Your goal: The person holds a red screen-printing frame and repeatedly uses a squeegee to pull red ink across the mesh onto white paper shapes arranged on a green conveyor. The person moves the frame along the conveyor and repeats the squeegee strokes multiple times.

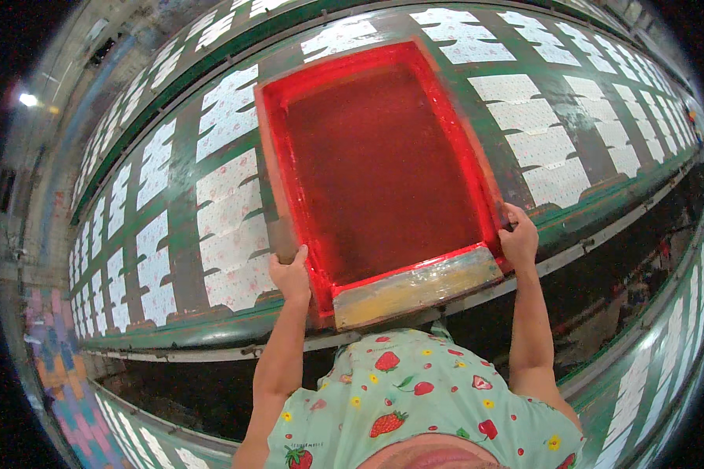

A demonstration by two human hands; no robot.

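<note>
Gripping the red-framed screen (383,172), left hand (291,277) and right hand (519,238) were curled closed on opposite side rails, near end. Screen was over green bench (211,329), between printed white pieces (546,148).

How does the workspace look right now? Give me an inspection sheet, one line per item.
Surface: long green table, pale patterned panels in rows.
Job's things: red-rimmed frame with dark red centre, grey-yellow strip along its near end; resting or lifted, cannot tell.
Clutter: nothing seen.
Hands: left hand grips the frame's left side, right hand its right.
Cables: nothing seen.
Surroundings: another panel-covered table at lower right; bright light at far left.
</note>
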